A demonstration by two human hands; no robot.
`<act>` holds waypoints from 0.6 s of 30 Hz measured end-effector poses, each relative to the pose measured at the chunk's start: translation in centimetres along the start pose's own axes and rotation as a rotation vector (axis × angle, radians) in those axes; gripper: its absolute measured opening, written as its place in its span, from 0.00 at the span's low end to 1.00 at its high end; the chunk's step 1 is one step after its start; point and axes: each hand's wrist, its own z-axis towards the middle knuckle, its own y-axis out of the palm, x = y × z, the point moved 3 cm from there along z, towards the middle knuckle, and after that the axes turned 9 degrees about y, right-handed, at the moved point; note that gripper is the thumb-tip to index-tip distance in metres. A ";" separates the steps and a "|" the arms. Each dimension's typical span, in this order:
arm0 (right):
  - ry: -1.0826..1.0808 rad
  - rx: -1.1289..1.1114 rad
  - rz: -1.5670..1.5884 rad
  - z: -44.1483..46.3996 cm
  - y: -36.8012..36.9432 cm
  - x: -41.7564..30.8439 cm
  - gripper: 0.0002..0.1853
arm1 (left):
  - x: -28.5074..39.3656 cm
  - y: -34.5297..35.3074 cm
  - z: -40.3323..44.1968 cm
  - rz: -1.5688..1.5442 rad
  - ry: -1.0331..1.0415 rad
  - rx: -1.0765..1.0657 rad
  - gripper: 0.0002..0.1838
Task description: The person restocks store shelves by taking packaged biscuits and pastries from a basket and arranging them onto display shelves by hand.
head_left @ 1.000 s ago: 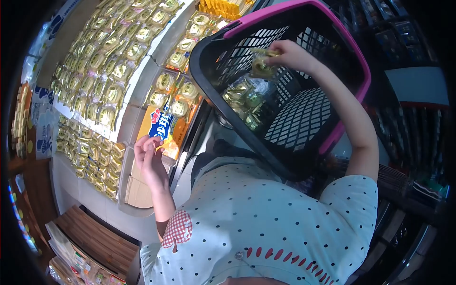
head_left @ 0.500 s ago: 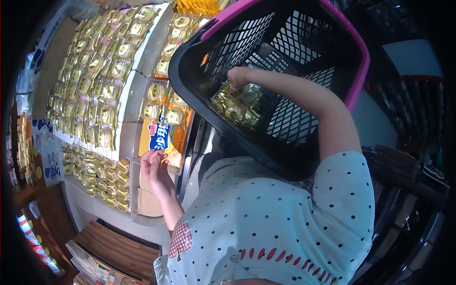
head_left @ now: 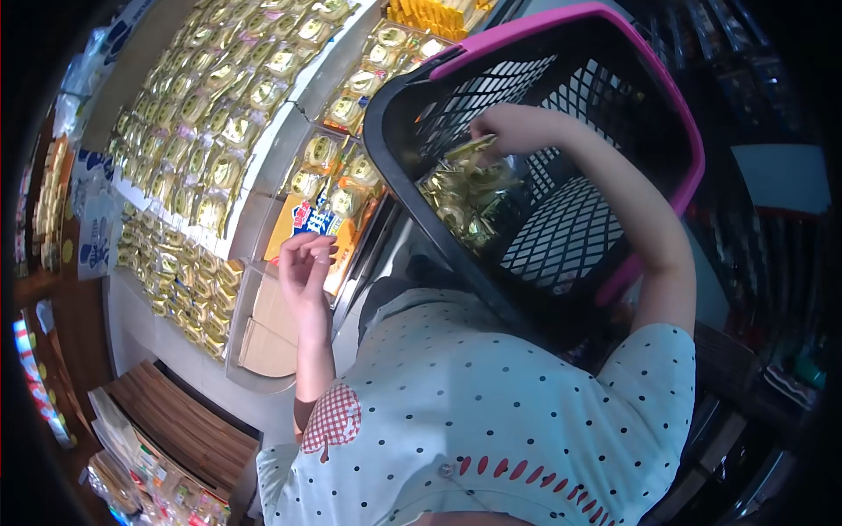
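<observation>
Inside the black basket (head_left: 399,158) with pink handles, my right hand (head_left: 509,131) is closed on a gold-wrapped packet (head_left: 478,151). Just below that hand lies a pile of similar gold packets (head_left: 465,206) at the basket's left side. My left hand (head_left: 307,263) is raised in front of an orange and blue printed box (head_left: 346,241), with its fingers curled. Whether that hand holds anything is too small to tell. Wrapped round cakes (head_left: 320,153) lie in the compartment beyond it.
Rows of gold-wrapped packets (head_left: 189,114) fill the display at the left. Orange packets (head_left: 425,17) stand at the top. A wooden ledge (head_left: 180,425) is at lower left, and dark shelves (head_left: 772,254) line the right.
Since half a second ago, my right hand has risen from the pile with a packet in it. The basket and display have shifted in view. My left hand remains by the printed box.
</observation>
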 end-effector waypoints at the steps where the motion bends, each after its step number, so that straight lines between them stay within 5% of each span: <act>1: -0.064 0.073 -0.021 -1.7 -1.0 -1.1 0.16 | 0.4 0.8 -0.1 0.005 0.042 -0.088 0.13; 10: -0.604 0.055 0.163 -10.9 -2.4 -12.9 0.16 | 5.7 6.2 -1.9 -0.154 0.271 -0.614 0.38; 13: -0.757 0.123 0.154 -10.6 -0.1 -15.1 0.16 | 6.4 5.7 -2.8 -0.124 0.270 -0.627 0.37; 18: -0.617 0.284 0.263 -8.7 2.9 -16.9 0.21 | 5.8 3.1 -3.3 -0.151 0.118 -0.346 0.30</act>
